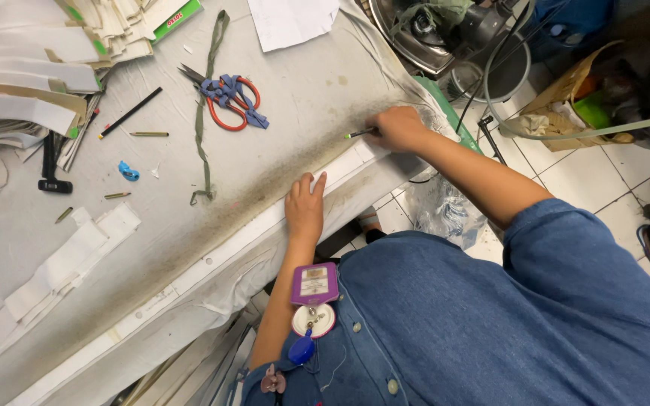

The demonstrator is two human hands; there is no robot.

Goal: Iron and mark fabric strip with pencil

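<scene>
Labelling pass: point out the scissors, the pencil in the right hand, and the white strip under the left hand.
scissors (227,101), head view, on the wrapped handles.
pencil (358,134), head view, on the shaft just outside the right hand (400,129).
white strip (250,233), head view, on the bare stretch below the left hand (305,210).

Even, bright indoor light is falling from overhead, giving soft, short shadows under the right hand (400,128) and left hand (306,207). The white paper (291,21) at the top is glaring slightly, nearly washing out. The wide lens is bending straight lines toward the frame's edges. Focus is staying sharp across the centre, while the lower right is looking slightly soft.
</scene>
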